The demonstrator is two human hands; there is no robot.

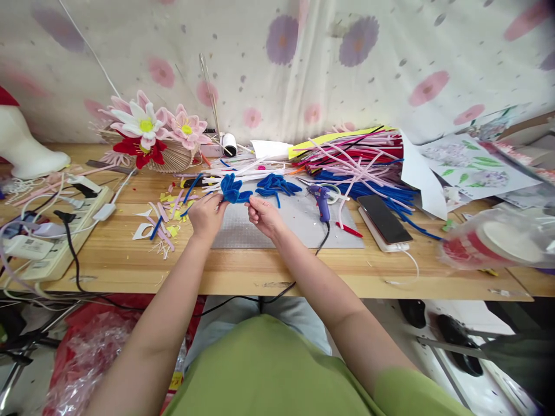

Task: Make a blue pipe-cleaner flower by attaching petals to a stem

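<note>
Over the grey mat (299, 231), my left hand (206, 216) pinches the left side of a blue fuzzy flower piece (231, 188) with several petals. The fingers of my right hand (263, 215) are closed on the right end of a blue petal that reaches out from the same piece. Just behind my right hand lies a second group of blue petals (277, 184). A purple glue gun (320, 202) rests on the mat to the right, beside scissors with pale handles (333, 194).
Pink, red and blue fuzzy stems (364, 156) are heaped at the back. Finished flowers (144, 124) and a power strip (71, 234) are on the left. A phone (385, 219) and a bagged cup (498, 242) are on the right; the glue gun's cord (323, 238) crosses the front edge.
</note>
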